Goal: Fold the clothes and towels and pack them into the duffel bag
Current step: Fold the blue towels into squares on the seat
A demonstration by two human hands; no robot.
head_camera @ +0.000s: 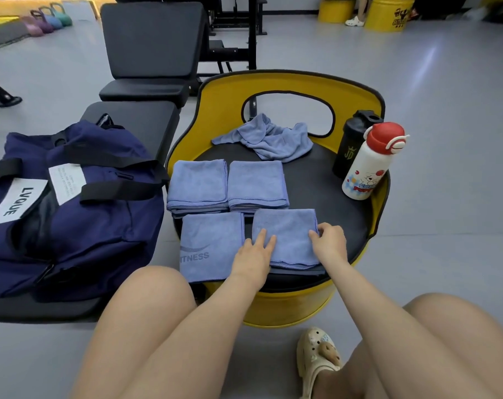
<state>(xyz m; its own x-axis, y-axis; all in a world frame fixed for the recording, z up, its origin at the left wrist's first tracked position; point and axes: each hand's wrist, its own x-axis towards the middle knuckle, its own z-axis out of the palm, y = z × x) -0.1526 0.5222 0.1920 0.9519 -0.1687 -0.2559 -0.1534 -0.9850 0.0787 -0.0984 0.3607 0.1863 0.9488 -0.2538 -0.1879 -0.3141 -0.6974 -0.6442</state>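
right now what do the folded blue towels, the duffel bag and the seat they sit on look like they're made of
Folded blue towels: likely microfibre, soft matte nap with stitched edges.
Duffel bag: navy woven fabric, probably nylon or polyester, slumped and creased, with black webbing straps.
Seat: black padded top, looks like vinyl; yellow shell glossy, maybe painted metal.

Both forearms reach forward from 6 o'clock, bare, converging slightly. The left hand point(254, 253) lies palm down, fingers straight and pointing toward 12 o'clock, pressing flat. The right hand point(329, 240) sits at its 3 o'clock, knuckles up, fingers curled and pinching toward 10 o'clock. Bare thighs flank the arms below.
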